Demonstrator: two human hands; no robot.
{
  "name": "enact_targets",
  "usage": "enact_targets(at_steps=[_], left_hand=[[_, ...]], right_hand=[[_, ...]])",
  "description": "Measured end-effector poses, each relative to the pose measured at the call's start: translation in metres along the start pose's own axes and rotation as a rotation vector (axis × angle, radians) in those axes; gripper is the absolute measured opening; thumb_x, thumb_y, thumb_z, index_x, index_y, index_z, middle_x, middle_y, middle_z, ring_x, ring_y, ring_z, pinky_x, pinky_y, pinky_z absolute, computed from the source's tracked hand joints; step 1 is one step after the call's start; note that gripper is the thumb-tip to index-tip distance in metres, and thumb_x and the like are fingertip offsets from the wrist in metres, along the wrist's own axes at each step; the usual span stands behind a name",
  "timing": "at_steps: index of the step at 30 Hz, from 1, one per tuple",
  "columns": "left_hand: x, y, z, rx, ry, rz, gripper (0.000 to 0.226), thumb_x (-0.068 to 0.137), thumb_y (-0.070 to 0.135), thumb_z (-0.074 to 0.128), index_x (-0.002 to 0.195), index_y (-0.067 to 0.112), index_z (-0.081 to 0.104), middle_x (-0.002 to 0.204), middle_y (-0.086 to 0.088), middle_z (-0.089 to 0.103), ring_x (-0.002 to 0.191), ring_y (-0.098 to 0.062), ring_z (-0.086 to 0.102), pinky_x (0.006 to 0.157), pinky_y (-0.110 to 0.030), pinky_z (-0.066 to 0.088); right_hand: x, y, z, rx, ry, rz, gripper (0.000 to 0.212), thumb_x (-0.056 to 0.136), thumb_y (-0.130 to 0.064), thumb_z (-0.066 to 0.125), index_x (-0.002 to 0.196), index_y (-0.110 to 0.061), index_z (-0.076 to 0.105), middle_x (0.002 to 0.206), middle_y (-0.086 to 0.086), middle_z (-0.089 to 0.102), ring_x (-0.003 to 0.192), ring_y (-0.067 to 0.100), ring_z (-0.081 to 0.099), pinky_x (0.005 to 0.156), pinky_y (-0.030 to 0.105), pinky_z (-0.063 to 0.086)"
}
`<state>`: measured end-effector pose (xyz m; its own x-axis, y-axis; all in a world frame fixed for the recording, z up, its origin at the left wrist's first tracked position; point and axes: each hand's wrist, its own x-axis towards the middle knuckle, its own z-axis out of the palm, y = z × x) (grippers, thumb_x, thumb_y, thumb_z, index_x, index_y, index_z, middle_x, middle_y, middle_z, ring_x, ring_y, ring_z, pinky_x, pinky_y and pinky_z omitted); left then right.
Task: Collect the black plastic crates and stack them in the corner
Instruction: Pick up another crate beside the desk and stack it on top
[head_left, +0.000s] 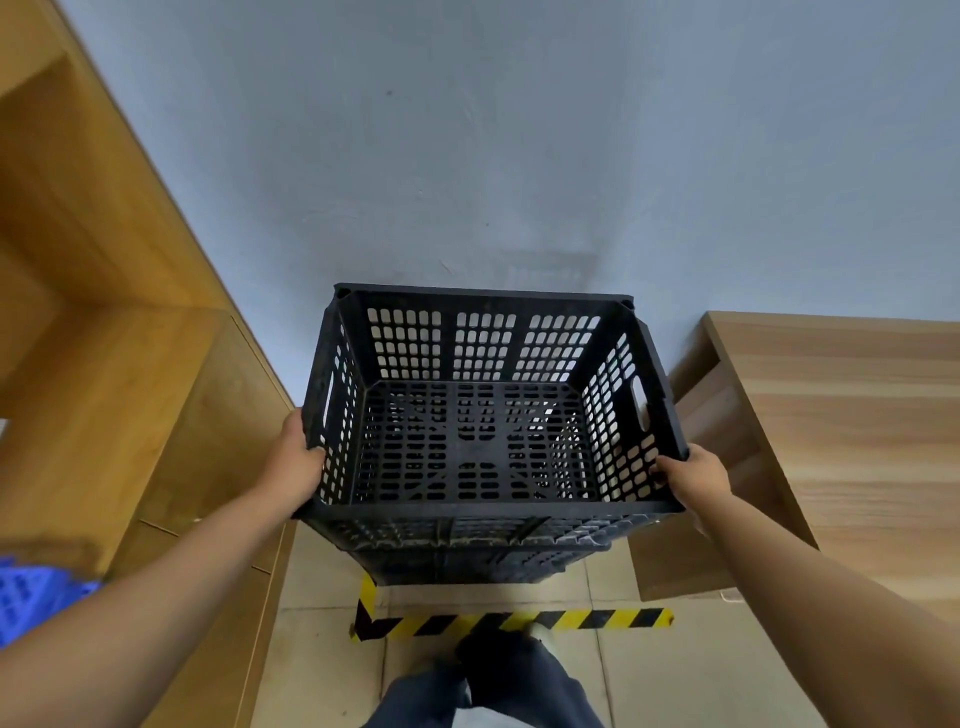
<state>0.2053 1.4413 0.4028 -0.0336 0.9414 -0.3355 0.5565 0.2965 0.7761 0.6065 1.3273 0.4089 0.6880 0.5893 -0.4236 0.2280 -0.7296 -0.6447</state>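
Both hands grip the crate (480, 415) from my head view: the left hand (296, 457) curls round the rim at the near left corner, fingers wrapped over the outside and thumb on the edge, and the right hand (693, 475) clamps the near right corner the same way, fingertips hooked over the rim. I see the crate held level between the two forearms, open side up, nothing inside it. Through its perforated floor and below its near wall I can make out a second crate (467, 558) directly underneath; the two look nested or touching, though I cannot tell whether the upper one is fully seated.

Taking the crate as my landmark: behind it rises a grey-blue wall (519, 130), and the crate's far rim stands close to it. Left of the crate runs a wooden cabinet (130, 364) with open shelves, its edge just beside the left hand. Right of the crate sits a wooden desk (831, 415), its side panel near the right hand. In front of the crate, on the tiled floor (649, 675), lies yellow-and-black tape (519, 621), with one short leg running up under the lower crate's near left corner. Nearer me than the tape I see a dark shoe (493, 654) and trouser leg. Far left of the crate, low at the frame's edge, a blue bin (26, 597) shows, blurred.
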Motion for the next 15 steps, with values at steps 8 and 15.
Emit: enact_targets(at_steps=[8,15], left_hand=[[0.0042,0.0003,0.0013,0.049,0.004,-0.002,0.046,0.093,-0.002,0.038,0.137,0.011,0.035,0.12,-0.014,0.056,0.097,-0.025,0.05,0.083,-0.037,0.043],[0.0104,-0.0003,0.0073,0.083,0.05,-0.002,0.041,0.093,-0.003,0.036,0.132,0.008,0.036,0.107,-0.009,0.055,0.092,-0.028,0.054,0.074,-0.036,0.046]], right_hand=[[-0.0032,0.0053,-0.0001,-0.007,-0.002,0.018,0.022,0.087,-0.013,0.057,0.109,-0.01,0.056,0.076,0.001,0.058,0.085,0.03,0.061,0.086,0.05,0.053],[0.0011,0.0047,0.0055,-0.074,0.034,-0.019,0.029,0.091,-0.015,0.051,0.119,-0.008,0.051,0.092,0.009,0.061,0.084,0.029,0.061,0.081,0.046,0.054]])
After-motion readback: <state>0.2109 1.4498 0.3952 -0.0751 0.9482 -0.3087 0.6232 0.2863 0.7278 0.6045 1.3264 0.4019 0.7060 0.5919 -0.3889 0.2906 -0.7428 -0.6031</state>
